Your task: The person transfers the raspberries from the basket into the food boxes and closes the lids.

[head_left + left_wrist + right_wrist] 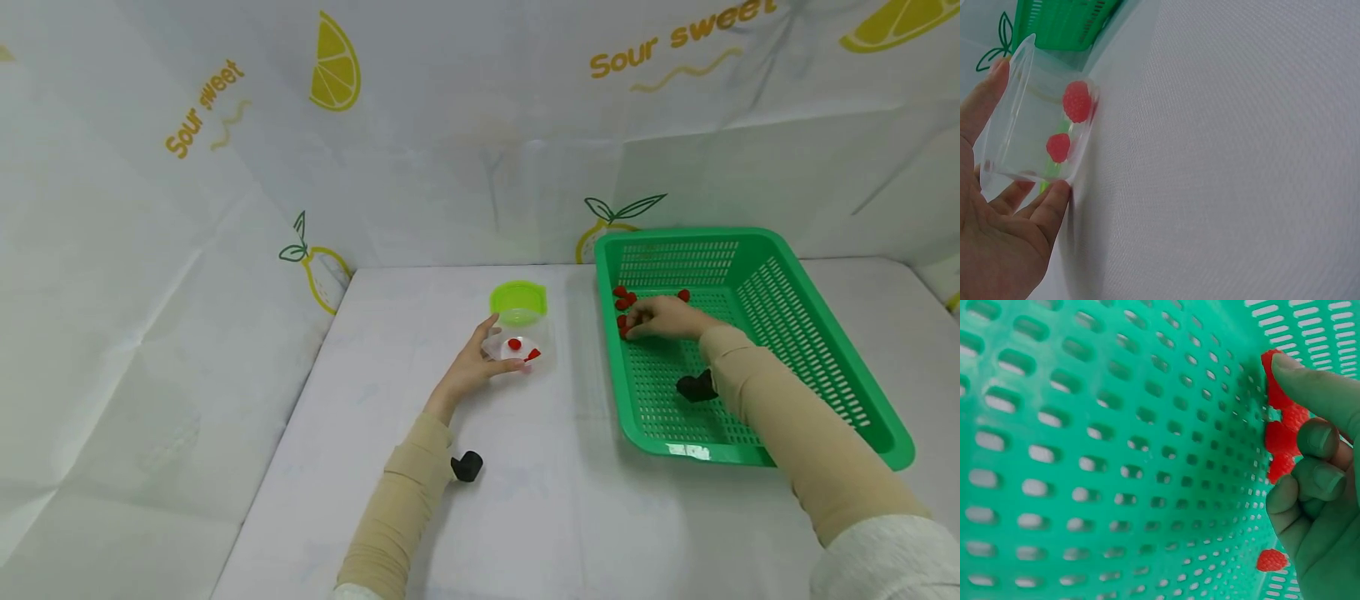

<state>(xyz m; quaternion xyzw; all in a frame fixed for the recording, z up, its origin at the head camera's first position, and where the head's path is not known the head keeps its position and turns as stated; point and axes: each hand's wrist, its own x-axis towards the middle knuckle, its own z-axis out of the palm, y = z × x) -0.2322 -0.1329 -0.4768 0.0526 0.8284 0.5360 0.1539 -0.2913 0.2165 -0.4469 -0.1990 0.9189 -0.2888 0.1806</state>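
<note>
My left hand (474, 363) holds a clear plastic cup (1029, 119) from its left side, thumb on one side and fingers on the other. Two red raspberries (1077, 101) show through its wall. A lime-green lid (519, 297) lies just behind the cup. Inside the green basket (652, 447), my right hand (663, 318) reaches to the left wall, where several raspberries (1277, 436) sit bunched. Its thumb tip touches the farthest of them in the right wrist view. The other fingers bend beside the bunch, with a gap between them and the thumb.
A lone raspberry (683, 295) lies farther right in the basket, beyond the right hand. The slotted basket stands on the right of the white-covered table (525, 500). A white sheet (465, 108) with lemon prints hangs behind the table and along its left side.
</note>
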